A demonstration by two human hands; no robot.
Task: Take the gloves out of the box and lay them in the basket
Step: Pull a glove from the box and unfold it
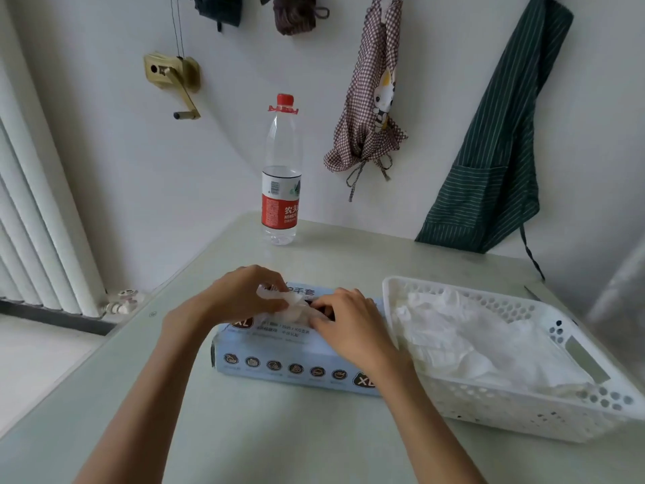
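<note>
I pinch a glove (pixel 282 303) at the box (pixel 296 358) slot with both hands, left hand (pixel 244 291) and right hand (pixel 349 323); next, lift it clear toward the basket (pixel 523 410).

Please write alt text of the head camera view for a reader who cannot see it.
A person's left hand and right hand pull a thin clear glove from the top of a light blue glove box on a pale table. A white perforated basket to the right already holds gloves; a water bottle stands behind.

Pale table (pixel 244 431), glove box (pixel 286 358), white basket (pixel 523 410), water bottle (pixel 281 176)
</note>
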